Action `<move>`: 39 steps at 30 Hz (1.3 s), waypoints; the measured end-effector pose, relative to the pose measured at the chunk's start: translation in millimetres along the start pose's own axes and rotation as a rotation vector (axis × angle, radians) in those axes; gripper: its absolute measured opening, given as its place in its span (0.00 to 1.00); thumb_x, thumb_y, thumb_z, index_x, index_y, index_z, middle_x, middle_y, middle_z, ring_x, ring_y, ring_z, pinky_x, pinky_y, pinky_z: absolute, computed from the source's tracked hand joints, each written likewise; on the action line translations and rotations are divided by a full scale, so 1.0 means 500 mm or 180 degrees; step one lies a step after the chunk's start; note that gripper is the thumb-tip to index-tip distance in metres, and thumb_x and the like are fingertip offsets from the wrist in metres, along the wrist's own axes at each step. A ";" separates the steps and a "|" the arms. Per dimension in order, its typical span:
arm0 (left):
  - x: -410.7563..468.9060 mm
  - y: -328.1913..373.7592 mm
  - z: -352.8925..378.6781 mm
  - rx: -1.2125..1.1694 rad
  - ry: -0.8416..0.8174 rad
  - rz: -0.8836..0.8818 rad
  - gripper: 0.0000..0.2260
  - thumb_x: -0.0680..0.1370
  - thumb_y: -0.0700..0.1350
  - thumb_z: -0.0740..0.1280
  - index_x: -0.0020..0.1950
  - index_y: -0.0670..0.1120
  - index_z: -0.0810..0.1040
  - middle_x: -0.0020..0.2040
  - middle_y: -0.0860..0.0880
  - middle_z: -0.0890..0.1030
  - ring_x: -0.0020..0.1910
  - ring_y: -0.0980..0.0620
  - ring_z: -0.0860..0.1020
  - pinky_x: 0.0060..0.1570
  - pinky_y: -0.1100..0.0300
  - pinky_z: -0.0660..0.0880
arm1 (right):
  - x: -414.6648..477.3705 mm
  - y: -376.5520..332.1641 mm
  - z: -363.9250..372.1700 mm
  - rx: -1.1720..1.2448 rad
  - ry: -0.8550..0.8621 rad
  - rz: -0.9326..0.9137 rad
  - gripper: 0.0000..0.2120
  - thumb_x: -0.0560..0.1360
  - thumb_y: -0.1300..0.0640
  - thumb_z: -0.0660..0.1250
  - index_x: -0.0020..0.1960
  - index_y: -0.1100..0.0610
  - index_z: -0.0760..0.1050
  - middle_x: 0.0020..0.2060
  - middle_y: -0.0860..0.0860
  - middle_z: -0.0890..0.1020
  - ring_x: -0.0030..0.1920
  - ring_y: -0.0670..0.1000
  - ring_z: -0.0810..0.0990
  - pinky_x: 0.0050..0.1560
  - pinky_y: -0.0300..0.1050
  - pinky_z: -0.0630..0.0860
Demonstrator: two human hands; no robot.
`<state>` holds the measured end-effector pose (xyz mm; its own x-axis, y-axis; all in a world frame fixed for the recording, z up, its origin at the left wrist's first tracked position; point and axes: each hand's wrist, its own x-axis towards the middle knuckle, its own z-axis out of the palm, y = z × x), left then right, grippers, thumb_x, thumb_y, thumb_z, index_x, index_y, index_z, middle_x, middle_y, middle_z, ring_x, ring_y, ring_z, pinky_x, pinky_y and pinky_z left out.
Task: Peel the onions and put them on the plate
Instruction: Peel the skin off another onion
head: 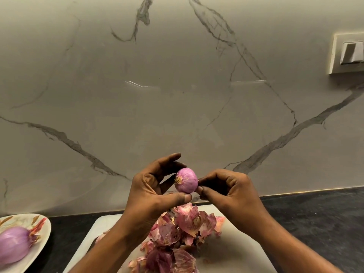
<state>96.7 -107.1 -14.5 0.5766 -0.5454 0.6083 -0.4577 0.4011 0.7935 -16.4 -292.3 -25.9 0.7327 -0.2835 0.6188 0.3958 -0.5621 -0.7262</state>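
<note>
Left of the board (238, 245), well apart from it, a plate (40, 238) sits on the dark bench (315, 223) at the frame's edge. A big onion (13, 245), peeled and glossy purple, lies on the plate with its stem end pointing toward the board.

The white board lies on the bench, and a heap of dry purple peels (177, 235) covers its middle.

Above the board's far edge, over the peels, both hands meet in the air. The left hand (149, 194) grips a small onion (186, 180), thumb under it and fingers (173, 157) curved behind it, root end facing the camera. This onion looks smooth and mostly bare of dry skin. The right hand (232, 192), just right of it, has its fingers curled and pinches at the onion's right side with thumb and fingertips; whether a scrap of skin is caught there cannot be told.

Behind the board rises a veined marble wall (177, 85). Far up and right of the board, a switch (350, 53) is set in the wall.
</note>
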 end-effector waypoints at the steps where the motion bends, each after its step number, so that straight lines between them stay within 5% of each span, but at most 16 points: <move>1: 0.001 0.001 0.001 -0.0074 0.0007 -0.0035 0.38 0.63 0.29 0.81 0.71 0.48 0.78 0.61 0.46 0.85 0.64 0.46 0.83 0.58 0.58 0.82 | 0.000 -0.002 -0.001 0.0061 0.0001 0.0031 0.05 0.76 0.62 0.77 0.51 0.55 0.86 0.42 0.49 0.88 0.44 0.50 0.89 0.48 0.47 0.87; 9: 0.004 0.005 -0.002 -0.0523 -0.0063 -0.0379 0.36 0.64 0.26 0.80 0.68 0.51 0.82 0.64 0.45 0.85 0.65 0.45 0.83 0.55 0.54 0.83 | 0.001 -0.020 -0.006 0.0726 -0.0094 0.0299 0.05 0.76 0.64 0.76 0.51 0.60 0.84 0.44 0.55 0.88 0.47 0.55 0.89 0.49 0.48 0.86; 15: 0.003 0.009 -0.003 -0.0624 -0.0122 -0.0399 0.34 0.63 0.24 0.79 0.65 0.50 0.85 0.63 0.45 0.85 0.65 0.45 0.83 0.52 0.57 0.83 | 0.007 -0.034 -0.013 0.1704 -0.0346 0.0970 0.14 0.75 0.60 0.75 0.59 0.63 0.81 0.50 0.61 0.88 0.52 0.62 0.89 0.55 0.55 0.86; 29: 0.002 -0.001 -0.003 -0.0590 -0.0251 -0.0589 0.32 0.64 0.28 0.79 0.65 0.48 0.84 0.64 0.43 0.84 0.65 0.38 0.82 0.57 0.46 0.83 | 0.010 -0.025 -0.009 0.1655 -0.0341 0.1293 0.12 0.76 0.53 0.74 0.52 0.62 0.87 0.48 0.63 0.88 0.50 0.62 0.89 0.51 0.50 0.86; 39: 0.006 0.006 -0.006 -0.0691 -0.0257 -0.0846 0.29 0.66 0.31 0.78 0.66 0.46 0.84 0.62 0.39 0.85 0.63 0.40 0.84 0.53 0.55 0.83 | 0.010 -0.022 -0.011 0.1574 -0.0256 0.1126 0.09 0.75 0.62 0.74 0.54 0.63 0.86 0.47 0.63 0.88 0.50 0.62 0.89 0.53 0.55 0.87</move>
<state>99.2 -105.2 -10.0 0.5969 -0.7048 0.3835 -0.1393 0.3797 0.9146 -20.4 -291.7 -13.1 0.8984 -0.3166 0.3042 0.3169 -0.0122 -0.9484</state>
